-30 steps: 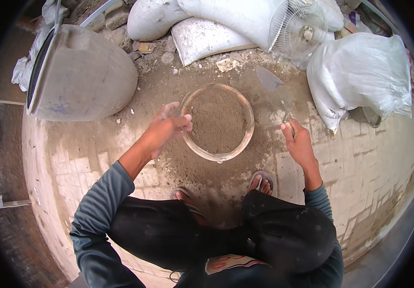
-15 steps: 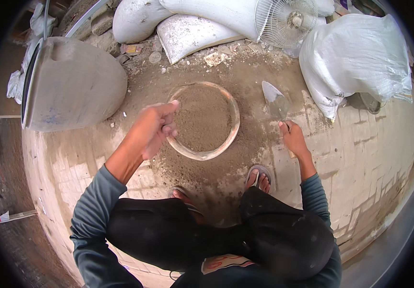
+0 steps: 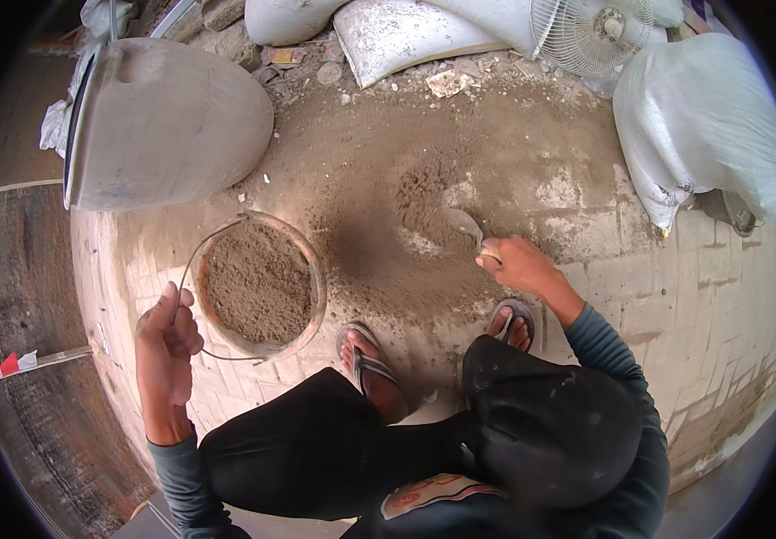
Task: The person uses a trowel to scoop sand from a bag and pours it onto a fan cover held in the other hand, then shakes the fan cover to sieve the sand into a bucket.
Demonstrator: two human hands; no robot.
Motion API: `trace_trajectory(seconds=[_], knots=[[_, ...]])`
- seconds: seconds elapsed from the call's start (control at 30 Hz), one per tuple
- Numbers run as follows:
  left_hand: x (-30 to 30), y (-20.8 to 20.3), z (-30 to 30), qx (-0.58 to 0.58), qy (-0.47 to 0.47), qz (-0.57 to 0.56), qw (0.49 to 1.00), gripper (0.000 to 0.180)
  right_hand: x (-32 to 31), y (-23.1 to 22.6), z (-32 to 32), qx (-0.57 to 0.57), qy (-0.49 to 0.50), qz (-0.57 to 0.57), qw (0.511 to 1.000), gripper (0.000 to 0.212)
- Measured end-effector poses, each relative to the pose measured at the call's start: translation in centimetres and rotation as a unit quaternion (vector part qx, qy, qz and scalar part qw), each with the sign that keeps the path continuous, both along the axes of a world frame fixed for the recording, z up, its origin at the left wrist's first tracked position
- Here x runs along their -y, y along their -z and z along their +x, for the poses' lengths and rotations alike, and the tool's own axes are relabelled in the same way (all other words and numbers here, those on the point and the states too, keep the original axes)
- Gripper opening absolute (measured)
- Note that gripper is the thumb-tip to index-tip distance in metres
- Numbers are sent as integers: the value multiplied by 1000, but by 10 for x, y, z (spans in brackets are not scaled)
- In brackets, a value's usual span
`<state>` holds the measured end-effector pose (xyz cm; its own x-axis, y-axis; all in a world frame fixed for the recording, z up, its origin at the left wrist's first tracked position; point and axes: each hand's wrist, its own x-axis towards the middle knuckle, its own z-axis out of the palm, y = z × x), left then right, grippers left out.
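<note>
To the left stands a round bucket (image 3: 319, 292) filled nearly to its rim with grey-brown sandy mix (image 3: 257, 283). My left hand (image 3: 168, 337) is closed around its thin wire handle (image 3: 192, 260), which leans out over the left side of the rim. In my right hand (image 3: 527, 274) is a trowel (image 3: 464, 223), gripped by its short handle. The blade rests low against the loose sandy material (image 3: 424, 193) spread on the ground, right of the bucket. A dark damp patch (image 3: 365, 247) lies between bucket and trowel.
A big grey drum (image 3: 172, 126) lies tipped on its side at the far left. White sacks (image 3: 410, 36), a round fan grille (image 3: 591, 34) and rubble (image 3: 451, 83) line the back. A bulging white sack (image 3: 702, 117) stands at the right. My sandalled feet (image 3: 374, 368) are near the bucket.
The bucket has shifted left and nearer me, its handle now in my left hand, which was loose above the rim. The trowel has moved left onto the sandy ground.
</note>
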<state>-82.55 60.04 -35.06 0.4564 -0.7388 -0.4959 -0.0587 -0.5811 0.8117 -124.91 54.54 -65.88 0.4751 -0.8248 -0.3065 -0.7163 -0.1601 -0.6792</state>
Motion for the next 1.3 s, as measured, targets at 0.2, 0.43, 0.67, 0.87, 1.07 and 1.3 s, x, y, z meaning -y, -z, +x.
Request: trace_trajectory(seconds=[0.2, 0.43, 0.67, 0.87, 1.07, 1.3], knots=[[-44, 8, 45, 39, -88, -1, 995, 31, 48, -21, -36, -107, 127, -140, 976, 29], [-77, 15, 69, 6, -173, 41, 984, 32, 45, 23, -26, -122, 14, -173, 977, 34], [-94, 28, 80, -53, -165, 51, 984, 29, 121, 19, -19, -148, 72, -231, 959, 35], [-91, 29, 77, -28, -157, 56, 986, 29, 97, 17, -8, -108, -49, -170, 978, 35], [-78, 43, 80, -17, -130, 58, 990, 28, 105, 0, -33, -115, 105, -164, 974, 35], [-63, 72, 92, 23, -89, 108, 990, 30, 66, 18, -38, -112, 59, -154, 980, 34]])
